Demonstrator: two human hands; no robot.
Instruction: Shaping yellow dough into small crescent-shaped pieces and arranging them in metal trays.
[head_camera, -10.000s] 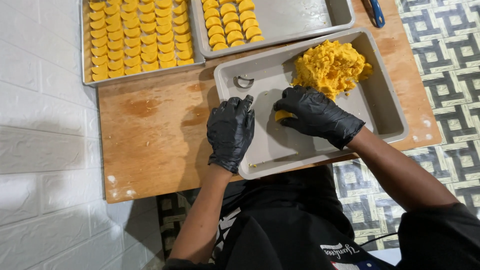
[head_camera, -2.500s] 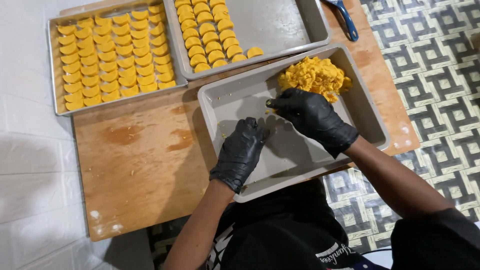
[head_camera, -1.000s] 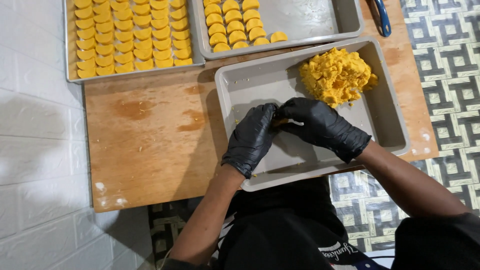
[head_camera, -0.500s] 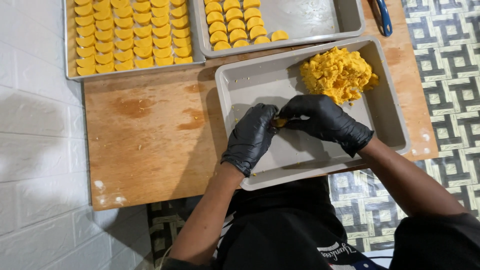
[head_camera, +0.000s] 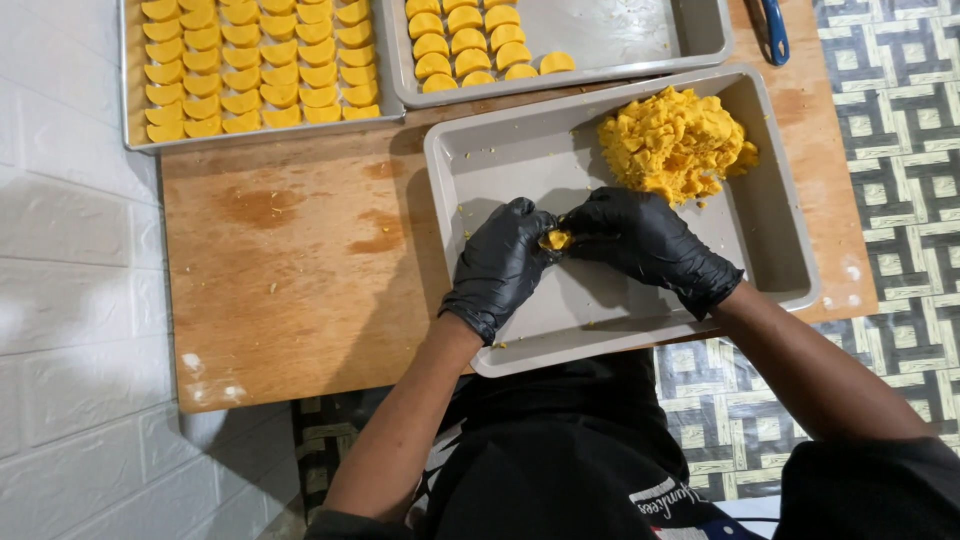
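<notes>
Left hand (head_camera: 500, 265) and right hand (head_camera: 645, 240), fingers pinched on 1 dough lump (head_camera: 555, 240) mid-tray (head_camera: 480, 170); bare floor around. Lump mostly hidden; far trays cut off.

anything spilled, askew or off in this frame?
Minor mess only. Orange-brown stains mark the wooden table, and yellow crumbs are scattered in the grey tray away from the dough pile. One half-moon piece sits alone outside the rows. Both gloved hands, left hand and right hand, pinch a small dough lump.
</notes>
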